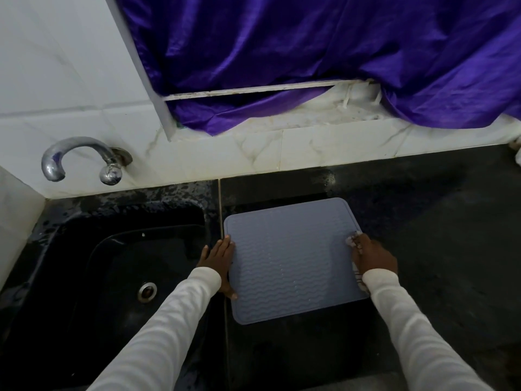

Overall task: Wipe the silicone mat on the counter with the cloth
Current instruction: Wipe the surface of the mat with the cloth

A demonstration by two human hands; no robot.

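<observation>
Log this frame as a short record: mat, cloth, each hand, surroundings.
mat: grey-blue mat lying flat on the black counter, just right of the sink
cloth: pale cloth under the right hand, at the mat's right edge
left hand: left hand flat, fingers straight, pressing the mat's left edge
right hand: right hand holds the cloth on the mat
surroundings: tap on the tiled wall, purple curtain behind

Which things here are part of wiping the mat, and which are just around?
Part of the job:
mat
cloth, under the right hand
left hand, flat on the mat's left edge
counter

Just around:
sink
tap
purple curtain
</observation>
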